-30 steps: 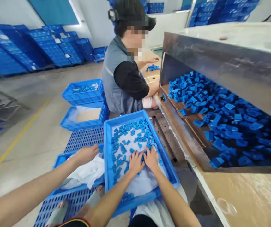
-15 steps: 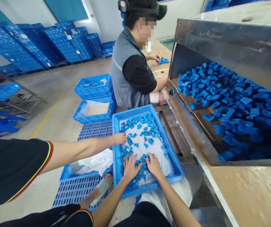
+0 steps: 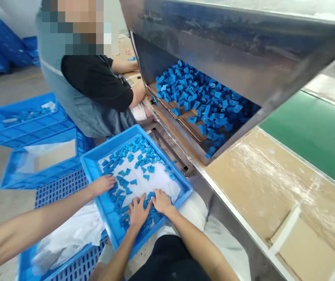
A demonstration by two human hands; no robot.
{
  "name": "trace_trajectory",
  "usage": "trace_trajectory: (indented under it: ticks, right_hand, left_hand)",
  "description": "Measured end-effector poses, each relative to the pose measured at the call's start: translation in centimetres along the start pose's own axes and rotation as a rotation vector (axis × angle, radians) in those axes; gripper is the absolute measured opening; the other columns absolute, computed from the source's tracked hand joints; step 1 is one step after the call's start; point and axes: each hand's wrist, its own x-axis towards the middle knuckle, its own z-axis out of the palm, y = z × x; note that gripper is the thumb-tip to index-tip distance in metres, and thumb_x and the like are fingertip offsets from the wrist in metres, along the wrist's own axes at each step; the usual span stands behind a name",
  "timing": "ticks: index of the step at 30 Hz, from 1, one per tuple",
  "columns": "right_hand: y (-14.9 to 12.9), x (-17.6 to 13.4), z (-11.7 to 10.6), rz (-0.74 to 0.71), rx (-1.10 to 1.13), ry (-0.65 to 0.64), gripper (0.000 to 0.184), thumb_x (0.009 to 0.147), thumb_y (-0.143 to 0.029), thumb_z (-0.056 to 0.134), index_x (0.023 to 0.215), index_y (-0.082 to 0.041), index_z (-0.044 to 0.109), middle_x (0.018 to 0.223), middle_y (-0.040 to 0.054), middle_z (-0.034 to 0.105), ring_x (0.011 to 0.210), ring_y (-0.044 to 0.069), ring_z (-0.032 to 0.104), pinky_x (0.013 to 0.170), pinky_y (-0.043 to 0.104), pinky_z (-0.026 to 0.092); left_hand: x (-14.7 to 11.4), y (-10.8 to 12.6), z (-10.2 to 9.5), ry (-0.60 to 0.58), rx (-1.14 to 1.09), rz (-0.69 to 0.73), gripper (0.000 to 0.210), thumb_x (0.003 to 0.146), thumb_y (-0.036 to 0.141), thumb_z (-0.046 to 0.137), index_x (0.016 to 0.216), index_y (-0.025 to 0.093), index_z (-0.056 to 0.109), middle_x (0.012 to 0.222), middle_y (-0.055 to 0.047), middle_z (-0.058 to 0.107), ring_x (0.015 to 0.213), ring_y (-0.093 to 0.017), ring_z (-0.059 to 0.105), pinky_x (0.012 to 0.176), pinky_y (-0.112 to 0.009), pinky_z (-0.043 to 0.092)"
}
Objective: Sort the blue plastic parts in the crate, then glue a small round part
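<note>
1. The left hand (image 3: 138, 212) and right hand (image 3: 162, 202) lie side by side, palms down, fingers spread wide over a heap of small blue parts (image 3: 132, 168) at the near end of the tray (image 3: 93, 171). Neither visibly grips a piece; what sits under the palms cannot be told.
2. The tray rests on the person's lap, lined with white sheet, tilted slightly toward the near edge. Most parts lie scattered across its far and middle area.
3. A second person's hand (image 3: 103, 184) touches the tray's left rim from the left; a third, seated person (image 3: 91, 86) is beyond the tray, just left of the hopper (image 3: 214, 43).
4. Risks, as I judge them:
   - The tray balances on a lap with a corner past the knee; a push from the hand on the rim could tip it and spill parts.
   - Flat palms sweeping toward the low near wall may shove parts over it.
   - More parts sit loose in the hopper's mouth, near its lip; a knock could send them down.
</note>
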Motion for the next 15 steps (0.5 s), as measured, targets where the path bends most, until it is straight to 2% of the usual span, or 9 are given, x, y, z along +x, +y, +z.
trace_trajectory:
  ticks: [2,4,6,8,11,13,15]
  right_hand:
    - [0.0,-2.2,-0.7,-0.088,-0.024,0.075,0.042,0.103,-0.028,0.042,0.136,-0.008,0.058,0.131,0.0158,0.053,0.126,0.032,0.048,0.109,0.043,0.035]
    - [1.2,-4.5,-1.2,-0.159,-0.001,0.204,0.035,0.105,-0.027,0.038,0.126,-0.016,0.064,0.125,0.0072,0.056,0.12,0.025,0.049,0.108,0.038,0.034]
    - [3.8,-6.2,-1.0,-0.11,0.131,0.359,0.035,0.104,-0.024,0.033,0.109,-0.013,0.066,0.108,0.0071,0.06,0.106,0.022,0.055,0.099,0.035,0.038]
    - [7.0,-7.0,-0.3,-0.09,0.288,0.452,0.036,0.101,-0.024,0.032,0.1,-0.01,0.065,0.098,0.0093,0.061,0.095,0.023,0.058,0.086,0.034,0.04]
    - [11.0,-7.5,1.1,-0.142,0.362,0.476,0.034,0.1,-0.027,0.032,0.094,-0.012,0.062,0.095,0.0078,0.063,0.091,0.021,0.06,0.081,0.032,0.04]
    - [12.3,-8.1,1.8,-0.226,0.405,0.547,0.032,0.101,-0.027,0.034,0.093,-0.014,0.062,0.092,0.0062,0.061,0.087,0.017,0.059,0.078,0.028,0.04]
    - [12.9,-9.4,2.1,-0.325,0.449,0.66,0.027,0.101,-0.023,0.037,0.093,-0.015,0.062,0.089,0.0036,0.06,0.082,0.012,0.058,0.075,0.023,0.04]
  left_hand:
    - [-0.1,0.3,0.2,-0.015,-0.002,0.027,0.056,0.104,0.036,0.037,0.158,0.023,0.039,0.143,-0.011,0.037,0.129,-0.032,0.036,0.114,-0.04,0.031]
    - [0.0,0.3,0.5,-0.011,-0.029,0.043,0.056,0.104,0.036,0.038,0.157,0.021,0.039,0.144,-0.011,0.036,0.131,-0.03,0.035,0.117,-0.038,0.028]
    - [0.2,0.3,0.7,0.03,-0.048,0.028,0.056,0.103,0.041,0.039,0.156,0.022,0.041,0.144,-0.01,0.037,0.132,-0.03,0.035,0.116,-0.04,0.029]
    - [0.3,0.5,0.7,0.079,-0.048,0.011,0.056,0.104,0.043,0.034,0.156,0.023,0.042,0.144,-0.009,0.037,0.133,-0.031,0.034,0.115,-0.041,0.031]
    - [0.1,0.9,0.6,0.062,-0.013,-0.023,0.057,0.105,0.043,0.029,0.156,0.022,0.04,0.147,-0.007,0.036,0.134,-0.03,0.031,0.114,-0.04,0.033]
    - [0.1,0.9,0.7,0.071,-0.013,-0.038,0.056,0.105,0.044,0.029,0.156,0.023,0.042,0.148,-0.006,0.036,0.134,-0.031,0.032,0.113,-0.039,0.034]
    - [0.5,0.5,0.9,0.143,-0.014,-0.015,0.054,0.104,0.042,0.034,0.152,0.02,0.048,0.145,-0.009,0.04,0.133,-0.031,0.037,0.114,-0.04,0.034]
